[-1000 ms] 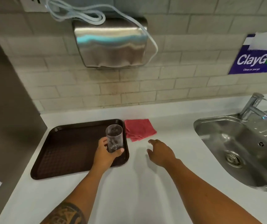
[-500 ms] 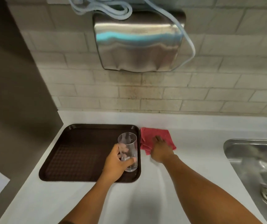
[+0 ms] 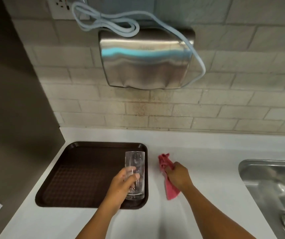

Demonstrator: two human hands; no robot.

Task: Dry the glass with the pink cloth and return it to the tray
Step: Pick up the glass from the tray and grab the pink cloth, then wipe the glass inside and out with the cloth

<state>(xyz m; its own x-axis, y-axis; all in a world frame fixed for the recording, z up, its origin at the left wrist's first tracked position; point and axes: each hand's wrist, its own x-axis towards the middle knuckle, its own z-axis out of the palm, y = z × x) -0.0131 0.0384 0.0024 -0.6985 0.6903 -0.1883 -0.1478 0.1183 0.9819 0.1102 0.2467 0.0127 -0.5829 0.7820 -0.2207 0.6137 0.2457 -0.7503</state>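
Note:
A clear tall glass [image 3: 135, 163] stands upright at the right edge of the dark brown tray [image 3: 79, 173]. My left hand [image 3: 121, 185] is wrapped around its lower half. Whether the glass rests on the tray or is just lifted off it I cannot tell. To the right of the tray, my right hand [image 3: 179, 175] grips the pink cloth [image 3: 168, 185], which is bunched up and hangs from my fingers above the white counter.
A steel hand dryer [image 3: 146, 59] with a looped pale cable hangs on the tiled wall above the tray. A steel sink [image 3: 272, 183] lies at the right. A dark panel [image 3: 14, 100] bounds the counter on the left. White countertop [image 3: 155, 221] runs between tray and sink.
My right hand reached the flat pink cloth, closed on it and lifted it off the counter. My left hand stayed on the glass at the tray's right edge. The camera view shifted left and up.

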